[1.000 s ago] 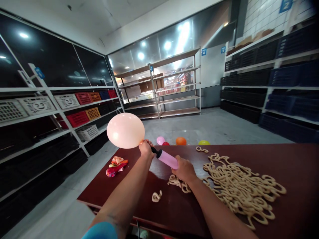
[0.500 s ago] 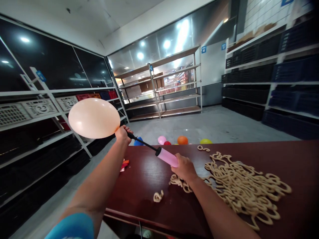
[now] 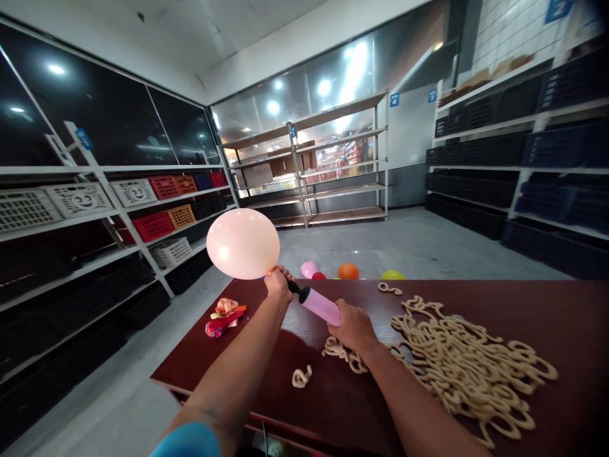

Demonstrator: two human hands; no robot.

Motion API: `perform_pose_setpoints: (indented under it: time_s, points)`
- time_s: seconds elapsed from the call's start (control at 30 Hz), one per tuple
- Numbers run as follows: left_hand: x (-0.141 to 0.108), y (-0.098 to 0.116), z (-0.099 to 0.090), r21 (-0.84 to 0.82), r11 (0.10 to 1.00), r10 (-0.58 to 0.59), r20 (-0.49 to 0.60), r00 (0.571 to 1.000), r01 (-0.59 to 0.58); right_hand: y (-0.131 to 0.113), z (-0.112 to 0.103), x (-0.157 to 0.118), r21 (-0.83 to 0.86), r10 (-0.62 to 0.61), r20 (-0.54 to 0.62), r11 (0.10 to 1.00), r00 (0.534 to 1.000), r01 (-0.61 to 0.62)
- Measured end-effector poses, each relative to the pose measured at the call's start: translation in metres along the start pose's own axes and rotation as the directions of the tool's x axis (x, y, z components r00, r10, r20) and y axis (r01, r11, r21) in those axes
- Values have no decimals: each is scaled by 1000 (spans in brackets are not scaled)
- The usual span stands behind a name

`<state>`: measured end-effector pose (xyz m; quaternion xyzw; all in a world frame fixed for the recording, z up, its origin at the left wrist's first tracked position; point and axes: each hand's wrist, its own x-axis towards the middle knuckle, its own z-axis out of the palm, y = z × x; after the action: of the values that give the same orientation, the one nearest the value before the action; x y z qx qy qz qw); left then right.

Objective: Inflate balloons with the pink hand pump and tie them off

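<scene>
A pale peach balloon [image 3: 243, 244], round and inflated, is held up over the far left part of the table. My left hand [image 3: 280, 284] is closed around its neck and the black end of a hand pump. The pump's pink barrel [image 3: 321, 307] slopes down to the right, with my right hand [image 3: 353, 325] wrapped around its lower end. Only a short piece of black shaft shows between my left hand and the barrel. Deflated balloons [image 3: 226, 316] in several colours lie on the table left of my left forearm.
On the dark red table [image 3: 190, 355], a heap of tan looped strands [image 3: 466, 362] spreads to the right, with a small loose curl [image 3: 301, 376] near the front. Inflated balloons, one orange [image 3: 348, 271], show past the far edge. Shelves with crates [image 3: 164, 187] line the walls.
My left hand has moved right and down toward the barrel, bringing the balloon along. The pump's shaft has slid in and looks much shorter. My right hand has barely moved.
</scene>
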<state>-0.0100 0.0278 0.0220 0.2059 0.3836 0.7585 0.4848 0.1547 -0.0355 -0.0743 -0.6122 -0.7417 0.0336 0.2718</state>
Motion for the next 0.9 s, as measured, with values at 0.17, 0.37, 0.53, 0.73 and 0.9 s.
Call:
perform_pose_setpoints:
  time_s: [0.17,0.37,0.53,0.73,0.9]
  points:
    - [15,49,-1,-25,999,26,0,1000,-26,0,-2,2,27,-31,-23,999,999,31]
    - [38,112,-11,-43,995,94,3,996,-94,0,-1,3,41,-35,-45,998,998,37]
    - [41,99,-18,-57,996,67,-44,997,-69,0,1,2,13,-39,-32,999,999,40]
    - [22,28,-14,-39,999,0,-45,999,-2,1,3,0,-34,-38,-2,999,999,38]
    - [7,-13,-11,-49,998,-41,-39,998,39,5,5,1,-38,-22,21,999,1000,23]
